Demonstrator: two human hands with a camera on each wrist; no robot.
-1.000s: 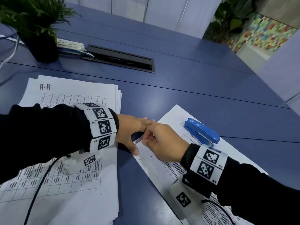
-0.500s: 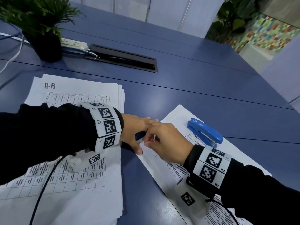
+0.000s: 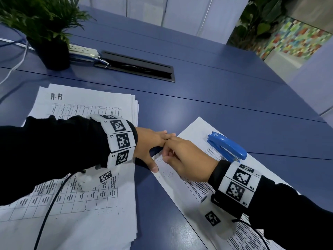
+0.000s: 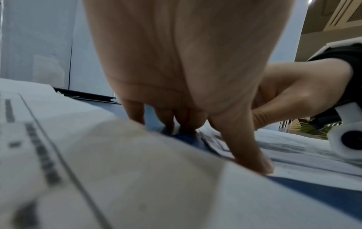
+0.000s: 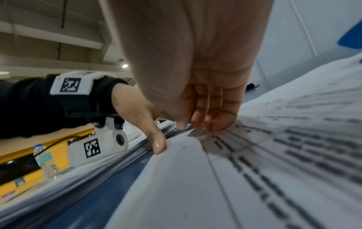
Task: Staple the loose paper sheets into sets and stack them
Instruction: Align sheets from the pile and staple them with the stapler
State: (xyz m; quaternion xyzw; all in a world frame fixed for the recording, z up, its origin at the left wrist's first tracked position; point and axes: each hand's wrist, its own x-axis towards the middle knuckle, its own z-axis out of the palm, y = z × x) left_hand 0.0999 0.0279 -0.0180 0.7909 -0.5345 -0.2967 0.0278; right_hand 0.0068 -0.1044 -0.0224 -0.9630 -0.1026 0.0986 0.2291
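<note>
**Operator:** Lying on the blue table (image 3: 207, 98) at my right, the paper set (image 3: 182, 184) is angled, its near left corner between my two hands. My right hand (image 3: 187, 159) has its fingers curled down onto that corner; in the right wrist view the fingertips (image 5: 221, 125) press close to a small folded flap of paper. I cannot tell whether they pinch it or only press it.

**Observer:** And the left hand?

**Operator:** My left hand (image 3: 153, 143) reaches across from the other side with straight fingers. Its thumb (image 4: 254, 156) is stretched out and touches the edge of the set; the other fingertips come down at the far end of the corner, meeting the right hand's fingers. It grips nothing that I can see.

**Observer:** Where is the stapler?

**Operator:** The blue stapler (image 3: 227, 147) lies on the same set, just beyond my right wrist, touched by neither hand.

**Observer:** What surrounds this?

**Operator:** At my left lies a thick paper stack (image 3: 86, 210), its top sheet headed "A-R" above a printed table; my left forearm crosses over it. Farther back stand a potted plant (image 3: 45, 27), a white power strip (image 3: 84, 50) and a black cable hatch (image 3: 138, 66) set in the tabletop.
</note>
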